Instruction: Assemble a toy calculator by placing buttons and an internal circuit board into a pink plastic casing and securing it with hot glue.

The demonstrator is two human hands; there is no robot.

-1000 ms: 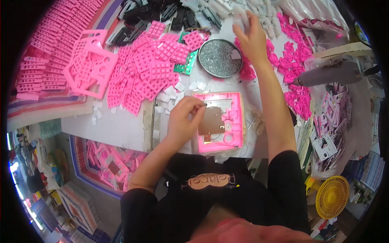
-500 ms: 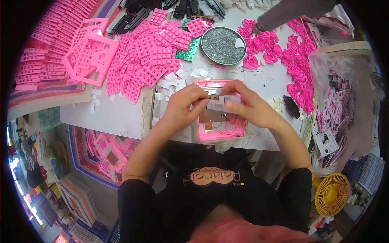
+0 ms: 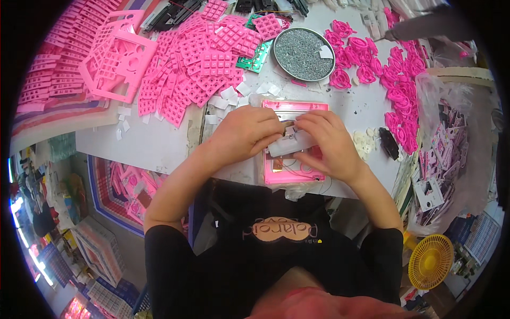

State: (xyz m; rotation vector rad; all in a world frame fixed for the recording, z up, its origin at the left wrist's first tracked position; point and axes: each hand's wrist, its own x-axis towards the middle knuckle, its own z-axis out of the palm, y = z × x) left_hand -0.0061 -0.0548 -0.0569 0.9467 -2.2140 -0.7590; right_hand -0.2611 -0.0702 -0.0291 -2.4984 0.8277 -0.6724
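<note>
A pink plastic casing point(image 3: 291, 178) lies in front of me on the worktable, with a metal strip across its far part and thin wires near its lower right. Over its middle is a whitish, translucent plastic part point(image 3: 292, 144), tilted. My right hand point(image 3: 336, 144) grips this part from the right, fingers on its far side and thumb near its close edge. My left hand point(image 3: 249, 132) is closed at the part's left end, fingertips pressed together by a small brownish piece; what they pinch is hidden.
Pink keypads point(image 3: 186, 64) are heaped at the far left, near pink frames point(image 3: 126, 66). A round tin of small metal screws point(image 3: 304, 53) stands beyond the casing. Magenta rings point(image 3: 398, 95) are piled on the right. A dark tool point(image 3: 425, 26) hangs over the far right.
The whitish part has tilted and shifted slightly toward me. My left hand has turned flatter over the casing, and my right fingers have spread around the part. The head view has shifted a little.
</note>
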